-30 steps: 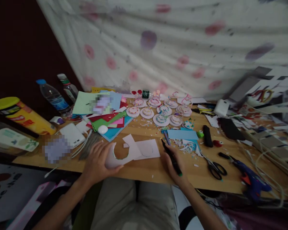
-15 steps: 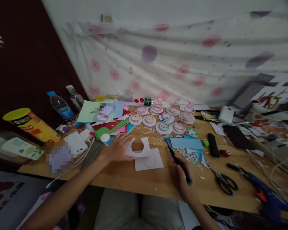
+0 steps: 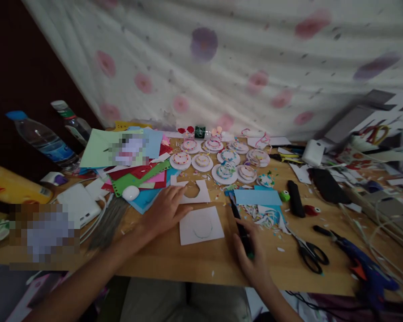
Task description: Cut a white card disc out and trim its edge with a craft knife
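Note:
My left hand rests on the left part of a white card with a round cut-out, fingers stretched and thumb apart. That card lies flat on the desk. Just in front of it is a white card with a pencilled circle, which neither hand touches. On the right, my right hand has its fingers round a long black pen-like tool with a green end. The tool's far tip reaches the blue paper strips; its exact kind is unclear.
Several small decorated paper hats stand at the back middle. Coloured paper is piled at left, near a white mouse. Scissors and a blue glue gun lie at right, with cables beyond. Paper scraps litter the desk.
The cut-out card has gone from raised in my left hand to flat on the desk behind the circle card, and the left fingers have loosened. The view has tilted down.

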A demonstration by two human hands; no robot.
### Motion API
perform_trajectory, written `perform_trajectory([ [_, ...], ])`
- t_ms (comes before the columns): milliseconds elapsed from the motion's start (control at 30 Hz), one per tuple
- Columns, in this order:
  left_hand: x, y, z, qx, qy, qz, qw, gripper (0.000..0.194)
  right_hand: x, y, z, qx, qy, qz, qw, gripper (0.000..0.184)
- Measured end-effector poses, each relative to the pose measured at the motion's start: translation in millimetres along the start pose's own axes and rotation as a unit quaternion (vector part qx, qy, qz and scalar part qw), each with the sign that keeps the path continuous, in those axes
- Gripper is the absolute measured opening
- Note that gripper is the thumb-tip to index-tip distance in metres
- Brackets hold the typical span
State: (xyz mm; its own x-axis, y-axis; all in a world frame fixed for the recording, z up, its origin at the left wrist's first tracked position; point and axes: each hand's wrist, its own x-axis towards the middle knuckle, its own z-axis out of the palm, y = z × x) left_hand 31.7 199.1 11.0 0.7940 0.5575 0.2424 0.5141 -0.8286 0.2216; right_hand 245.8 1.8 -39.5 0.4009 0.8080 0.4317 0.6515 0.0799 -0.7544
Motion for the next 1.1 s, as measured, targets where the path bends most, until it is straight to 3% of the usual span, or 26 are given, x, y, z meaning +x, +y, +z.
perform_trajectory([
  [33,-8,10,-1.2,-0.014,-0.015,0.005,1.0,0.053,1,-2,1,-0.011,-0.013,-0.006,1.0,0.033],
  [133,-25,35,-2.5,-0.045,-0.075,-0.009,0.996,0.072,2,-6,4,-0.043,-0.051,-0.013,0.998,0.039],
  [267,-28,44,-1.6,-0.065,-0.098,-0.04,0.992,0.076,1,-7,8,-0.091,-0.085,-0.012,0.992,0.044],
  [333,-27,42,-4.2,-0.058,-0.066,-0.039,0.995,0.075,0,-6,10,-0.103,-0.082,-0.012,0.991,0.043],
  [567,-41,39,-34.0,0.078,0.14,-0.007,0.987,0.069,1,-4,18,-0.127,-0.062,-0.037,0.989,0.034],
  [667,-46,47,-44.9,0.02,0.16,-0.044,0.986,0.072,3,-9,12,-0.1,-0.026,-0.036,0.994,0.031],
  [767,-48,57,-50.7,-0.053,0.15,-0.059,0.985,0.075,5,-24,-1,0.028,-0.022,0.025,0.999,0.03],
  [833,-49,64,-52.6,-0.084,0.131,-0.047,0.987,0.077,9,-40,-9,0.159,-0.079,0.114,0.977,0.031],
  [900,-50,70,-53.9,-0.107,0.109,-0.032,0.988,0.079,13,-57,-13,0.257,-0.138,0.214,0.932,0.033],
  [1000,-51,74,-55.7,-0.129,0.1,-0.025,0.986,0.082,20,-75,-11,0.347,-0.154,0.312,0.871,0.04],
  [1100,-52,74,-57.3,-0.142,0.103,-0.031,0.984,0.084,24,-85,-7,0.397,-0.141,0.348,0.838,0.045],
])
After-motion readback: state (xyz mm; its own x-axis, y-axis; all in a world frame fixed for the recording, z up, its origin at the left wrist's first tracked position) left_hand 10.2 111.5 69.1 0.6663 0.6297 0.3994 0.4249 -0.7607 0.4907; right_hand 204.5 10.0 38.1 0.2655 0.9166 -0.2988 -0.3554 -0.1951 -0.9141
